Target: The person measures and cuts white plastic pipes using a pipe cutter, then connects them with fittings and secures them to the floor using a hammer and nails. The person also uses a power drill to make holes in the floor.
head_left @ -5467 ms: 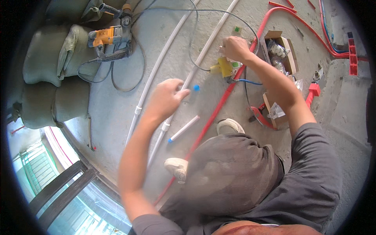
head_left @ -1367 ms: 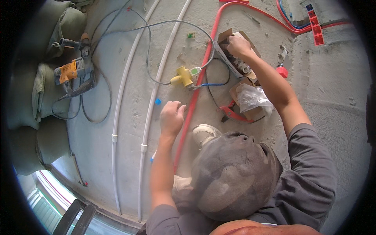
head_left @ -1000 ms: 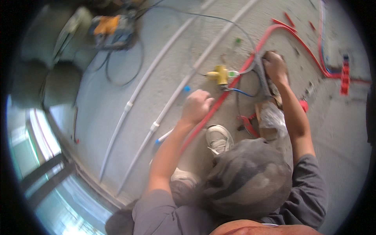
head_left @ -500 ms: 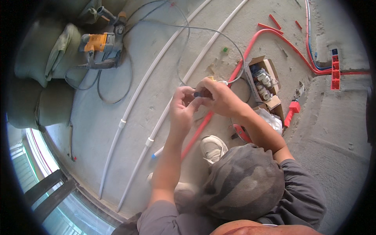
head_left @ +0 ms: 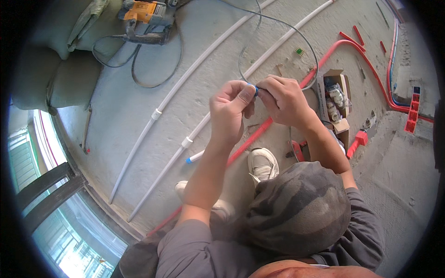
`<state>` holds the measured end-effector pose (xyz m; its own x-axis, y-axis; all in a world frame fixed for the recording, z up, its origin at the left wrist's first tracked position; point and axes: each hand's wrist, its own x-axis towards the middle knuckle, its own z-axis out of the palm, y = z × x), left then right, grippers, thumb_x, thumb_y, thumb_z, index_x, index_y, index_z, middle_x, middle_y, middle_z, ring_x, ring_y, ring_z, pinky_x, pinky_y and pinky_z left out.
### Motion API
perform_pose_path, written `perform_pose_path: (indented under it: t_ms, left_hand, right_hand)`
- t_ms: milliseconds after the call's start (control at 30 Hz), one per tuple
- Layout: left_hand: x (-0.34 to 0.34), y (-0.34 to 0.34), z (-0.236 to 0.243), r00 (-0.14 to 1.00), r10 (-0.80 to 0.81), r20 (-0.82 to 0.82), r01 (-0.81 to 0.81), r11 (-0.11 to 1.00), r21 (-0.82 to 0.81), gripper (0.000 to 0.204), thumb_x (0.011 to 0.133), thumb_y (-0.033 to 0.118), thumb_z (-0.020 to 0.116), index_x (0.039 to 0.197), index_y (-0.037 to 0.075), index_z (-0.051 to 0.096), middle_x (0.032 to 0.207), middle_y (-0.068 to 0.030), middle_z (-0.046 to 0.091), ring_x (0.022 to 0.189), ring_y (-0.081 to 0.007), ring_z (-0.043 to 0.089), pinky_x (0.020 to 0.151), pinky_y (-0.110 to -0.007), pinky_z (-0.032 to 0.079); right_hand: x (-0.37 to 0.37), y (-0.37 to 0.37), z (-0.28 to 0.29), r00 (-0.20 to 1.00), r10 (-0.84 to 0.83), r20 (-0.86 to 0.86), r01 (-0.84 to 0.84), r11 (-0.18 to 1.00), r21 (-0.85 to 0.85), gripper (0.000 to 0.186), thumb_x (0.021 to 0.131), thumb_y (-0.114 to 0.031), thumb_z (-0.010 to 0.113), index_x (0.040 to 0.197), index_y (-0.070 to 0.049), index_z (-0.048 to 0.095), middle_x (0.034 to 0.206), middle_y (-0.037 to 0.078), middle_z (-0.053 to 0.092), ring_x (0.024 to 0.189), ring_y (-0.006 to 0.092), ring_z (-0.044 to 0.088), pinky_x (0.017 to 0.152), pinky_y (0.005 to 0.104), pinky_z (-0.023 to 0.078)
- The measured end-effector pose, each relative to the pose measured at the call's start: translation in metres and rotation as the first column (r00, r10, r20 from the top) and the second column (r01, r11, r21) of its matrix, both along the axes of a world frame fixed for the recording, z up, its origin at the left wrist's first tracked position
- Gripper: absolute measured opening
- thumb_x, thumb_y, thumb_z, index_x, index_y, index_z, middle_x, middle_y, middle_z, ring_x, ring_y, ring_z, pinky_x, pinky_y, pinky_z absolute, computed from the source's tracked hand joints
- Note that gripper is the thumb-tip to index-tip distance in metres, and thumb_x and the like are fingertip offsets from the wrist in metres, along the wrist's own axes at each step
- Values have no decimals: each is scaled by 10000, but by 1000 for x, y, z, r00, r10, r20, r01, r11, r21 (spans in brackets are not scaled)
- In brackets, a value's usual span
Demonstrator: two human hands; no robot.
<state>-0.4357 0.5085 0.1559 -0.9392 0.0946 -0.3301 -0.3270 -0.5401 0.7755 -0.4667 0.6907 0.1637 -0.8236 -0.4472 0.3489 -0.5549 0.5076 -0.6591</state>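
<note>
Nearest, a camouflage-trousered knee (head_left: 299, 208) rises between the arms, with a pale shoe (head_left: 263, 164) just beyond it on the concrete floor (head_left: 157, 176). Left of that shoe lies a short white pipe (head_left: 196, 157) with a blue end. A long red pipe (head_left: 259, 132) runs past it, under the arms, toward the far right.

Above the red pipe, the two hands meet. The left hand (head_left: 230, 111) has thumb and forefinger closed on a small blue piece (head_left: 255, 89); the right hand (head_left: 283, 101) is curled, its fingertips pinching the piece's right end. Most of the piece is hidden by the fingers.

To the right sit a red tool (head_left: 298, 150), partly covered by the right forearm, a red-handled trowel (head_left: 357, 142), and an open carton (head_left: 320, 95) holding white fittings (head_left: 336, 97). On the left, two long white pipes (head_left: 178, 85) slant away. Farther off are stuffed sacks (head_left: 74, 78), a yellow-and-grey power drill (head_left: 141, 13) at far left, and short red pieces (head_left: 359, 34) at far right.
</note>
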Motion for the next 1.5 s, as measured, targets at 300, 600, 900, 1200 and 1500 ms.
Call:
perform_pose_path:
  t_ms: [300,600,900,1200,1500]
  left_hand:
    - [16,14,14,921,305,-242,-310,951,21,116,950,40,784,917,29,674,788,-38,635,601,-95,536,545,-256,400]
    - [29,24,-6,850,293,-438,-343,938,-38,367,934,-113,614,1244,42,494,1045,-59,601,877,-93,611,761,-254,525]
    - [-18,-23,-60,839,72,-539,-467,603,-647,332,840,-76,615,1146,35,547,977,-147,619,869,-299,672,766,-442,551]
    - [-6,-155,-114,936,-180,-303,-249,269,-930,518,775,85,792,1267,8,654,1228,-237,666,1219,-421,618,1072,-513,487]
    - [33,-305,-137,993,-62,105,81,-316,-945,356,821,13,745,1163,90,683,1139,-126,653,1137,-395,616,976,-526,498]
  right_hand:
    - [0,-29,13,976,8,216,63,944,-322,145,884,-85,602,919,30,682,726,159,591,631,285,612,596,397,486]
    - [2,-31,-10,902,-18,431,250,836,-489,221,909,-147,597,859,62,647,777,64,581,687,138,519,612,294,397]
    - [-36,-46,-42,742,146,655,159,910,-384,303,1016,-133,664,1270,33,679,1044,31,711,894,101,616,772,262,505]
    - [-81,-59,-92,659,50,751,161,965,-206,221,1001,-82,696,1180,44,729,962,30,705,839,100,620,769,258,506]
    - [-122,-48,-116,728,-139,671,215,976,-31,247,960,-103,755,1173,21,744,962,47,740,873,110,657,781,277,529]
